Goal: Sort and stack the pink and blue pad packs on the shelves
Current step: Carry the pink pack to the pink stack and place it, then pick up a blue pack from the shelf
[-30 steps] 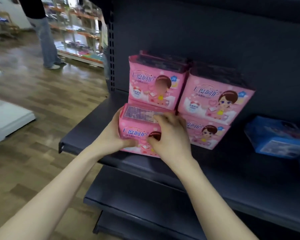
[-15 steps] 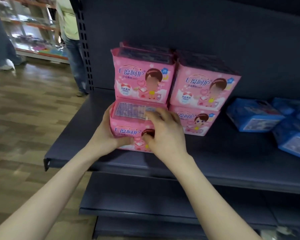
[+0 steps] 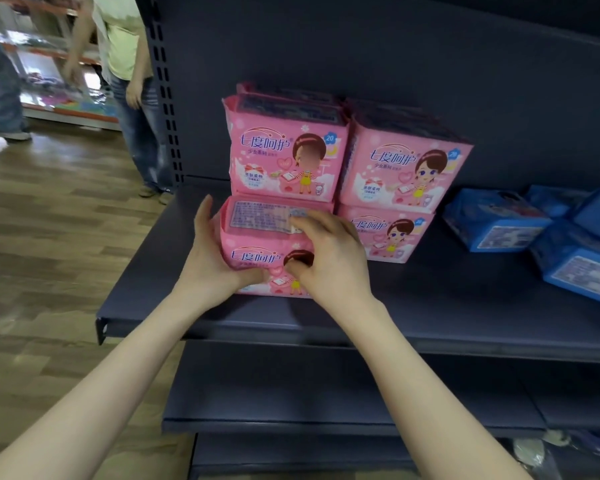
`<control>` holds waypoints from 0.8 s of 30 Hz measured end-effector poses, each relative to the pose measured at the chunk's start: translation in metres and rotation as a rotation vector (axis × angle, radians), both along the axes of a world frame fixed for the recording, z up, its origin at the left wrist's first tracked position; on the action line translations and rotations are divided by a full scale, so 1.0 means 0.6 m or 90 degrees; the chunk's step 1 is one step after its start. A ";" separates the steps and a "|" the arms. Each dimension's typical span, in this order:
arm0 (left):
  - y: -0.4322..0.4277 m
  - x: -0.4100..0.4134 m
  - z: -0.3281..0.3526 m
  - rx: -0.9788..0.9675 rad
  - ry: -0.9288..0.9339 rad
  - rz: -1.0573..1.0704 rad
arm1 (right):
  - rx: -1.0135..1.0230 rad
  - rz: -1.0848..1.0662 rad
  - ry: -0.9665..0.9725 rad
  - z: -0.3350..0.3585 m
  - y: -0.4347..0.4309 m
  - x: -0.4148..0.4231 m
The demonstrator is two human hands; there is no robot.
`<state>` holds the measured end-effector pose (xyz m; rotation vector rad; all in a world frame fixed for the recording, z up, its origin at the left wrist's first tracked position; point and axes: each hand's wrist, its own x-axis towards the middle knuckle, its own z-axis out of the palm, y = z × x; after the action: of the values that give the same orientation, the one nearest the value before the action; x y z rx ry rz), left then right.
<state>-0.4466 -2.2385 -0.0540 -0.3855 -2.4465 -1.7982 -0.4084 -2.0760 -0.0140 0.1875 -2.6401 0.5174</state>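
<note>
left hand [image 3: 208, 258]: fingers along the pink pack's left side, thumb on its front, gripping it
right hand [image 3: 329, 261]: fingers curled over the same pack's top, thumb on front
pink pack [image 3: 257, 237]: on shelf [image 3: 430, 306], bottom left of pink stack [image 3: 406, 168], sticking out forward
blue packs [image 3: 496, 223]: loose on shelf, right of the pink stack

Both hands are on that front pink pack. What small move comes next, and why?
Probably slide the front pink pack back a little: left hand and right hand grip it, and its face sits forward of the lower right pink pack beside it. What lies behind is hidden.
</note>
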 end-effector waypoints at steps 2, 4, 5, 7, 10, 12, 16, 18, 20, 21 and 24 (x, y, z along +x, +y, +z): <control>0.003 0.012 0.006 -0.101 0.076 0.061 | -0.004 0.001 -0.002 0.000 0.001 0.001; 0.009 0.031 0.022 -0.245 0.188 0.096 | -0.001 0.008 -0.021 0.002 0.002 0.002; 0.014 0.038 0.030 -0.301 0.239 0.097 | -0.003 0.017 -0.036 0.004 0.003 0.002; 0.028 0.051 0.051 -0.382 0.310 0.081 | -0.054 0.045 -0.070 0.012 0.014 0.006; 0.065 0.064 0.082 -0.485 0.413 0.027 | -0.146 0.029 -0.073 0.024 0.052 0.026; 0.107 0.071 0.095 -0.520 0.481 -0.009 | -0.141 -0.023 -0.061 0.025 0.091 0.046; 0.218 0.089 0.103 -0.547 0.527 -0.138 | -0.086 -0.141 -0.059 0.026 0.176 0.099; 0.279 0.102 0.100 -0.559 0.522 -0.201 | -0.040 -0.214 -0.082 0.025 0.223 0.128; 0.337 0.116 0.094 -0.570 0.523 -0.265 | -0.008 -0.285 -0.105 0.020 0.272 0.159; 0.365 0.121 0.089 -0.571 0.527 -0.293 | 0.003 -0.317 -0.115 0.017 0.298 0.175; 0.451 0.143 0.079 -0.576 0.533 -0.363 | 0.013 -0.399 -0.154 0.004 0.377 0.224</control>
<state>-0.3609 -1.9679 -0.0069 -1.6026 -2.3733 -0.2463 -0.2739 -1.8496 -0.0115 -0.7158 -2.7282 0.3077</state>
